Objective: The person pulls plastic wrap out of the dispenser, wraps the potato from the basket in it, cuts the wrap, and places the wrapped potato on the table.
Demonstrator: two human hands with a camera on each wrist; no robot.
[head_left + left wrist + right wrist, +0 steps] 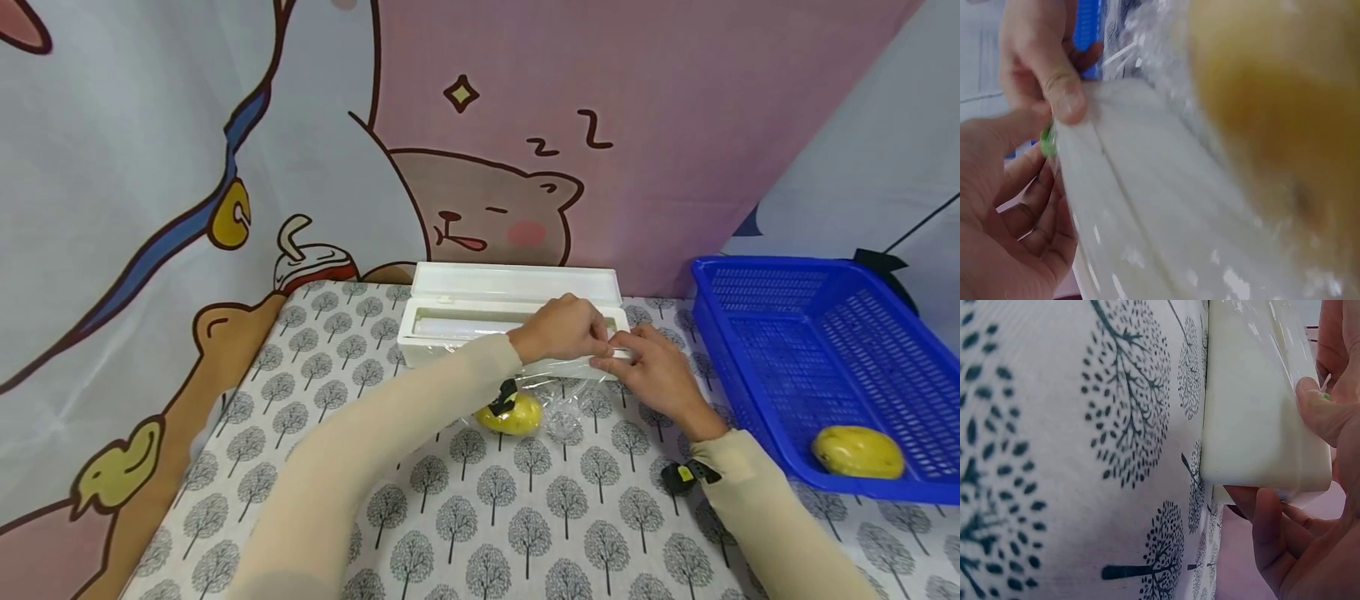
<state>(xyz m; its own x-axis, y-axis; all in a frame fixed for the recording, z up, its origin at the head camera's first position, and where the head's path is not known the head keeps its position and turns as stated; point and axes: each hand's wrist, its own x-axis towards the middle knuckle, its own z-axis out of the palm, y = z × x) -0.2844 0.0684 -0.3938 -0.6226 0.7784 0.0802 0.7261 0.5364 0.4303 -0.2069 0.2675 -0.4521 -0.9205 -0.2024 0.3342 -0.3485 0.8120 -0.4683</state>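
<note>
A long white cling film dispenser (513, 367) lies at the back of the table, lid raised, with a white roll inside. Clear cling film (566, 396) hangs over its front and onto a yellow oval piece of produce (519, 417); whether fruit or potato I cannot tell. My left hand (566, 327) pinches a small green slider (1047, 142) on the dispenser's rim, near the right end. Beside it, my right hand (660, 373) grips that end corner, its thumb on the front edge over the film and its other fingers around the end (1310, 487).
To the right stands a blue plastic basket (780, 400) holding another yellow oval piece (858, 452). A tree-print cloth (487, 517) covers the table. Behind hangs a cartoon-print curtain (660, 125). Each wrist wears a black strap.
</note>
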